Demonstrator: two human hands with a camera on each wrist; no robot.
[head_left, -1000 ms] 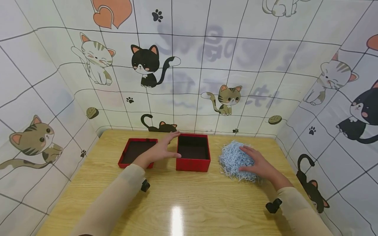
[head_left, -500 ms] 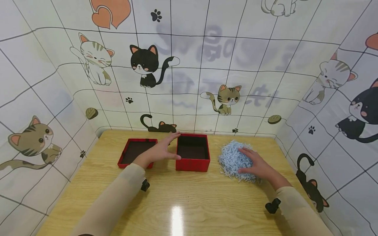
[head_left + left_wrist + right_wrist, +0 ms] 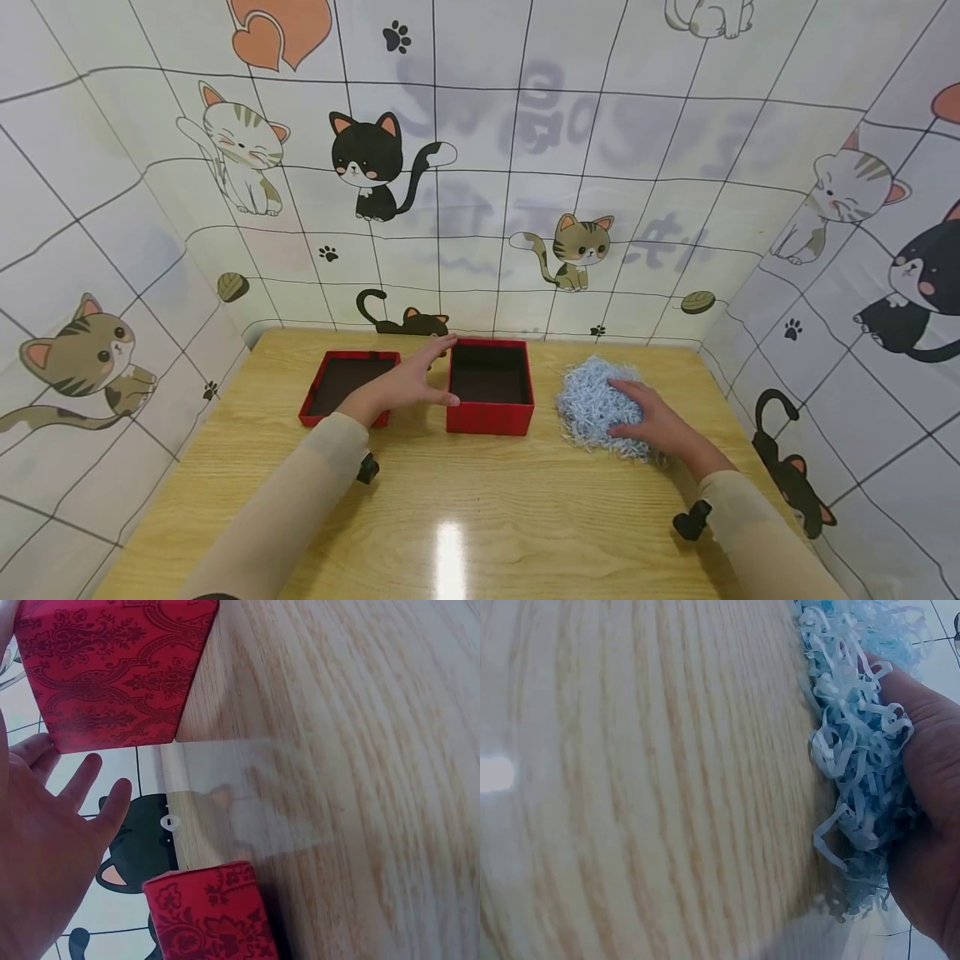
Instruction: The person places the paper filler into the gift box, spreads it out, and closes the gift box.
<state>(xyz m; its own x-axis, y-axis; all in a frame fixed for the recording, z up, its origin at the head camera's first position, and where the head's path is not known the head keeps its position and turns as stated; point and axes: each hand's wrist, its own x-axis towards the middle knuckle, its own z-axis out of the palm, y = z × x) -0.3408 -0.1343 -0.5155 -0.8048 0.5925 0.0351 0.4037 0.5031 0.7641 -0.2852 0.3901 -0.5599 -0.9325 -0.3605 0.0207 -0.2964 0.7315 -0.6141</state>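
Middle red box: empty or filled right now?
Empty: the head view shows bare dark floor inside the red box, with the blue shredded paper heaped on the table to its right.

Red box (image 3: 490,419) — open; blue shreds (image 3: 588,408) — heaped

3 cat-print walls (image 3: 480,275), possibly cloth

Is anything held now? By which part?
No hold shows: the left grip is spread at the left of the box, the right grip spread against the right of the shredded paper.
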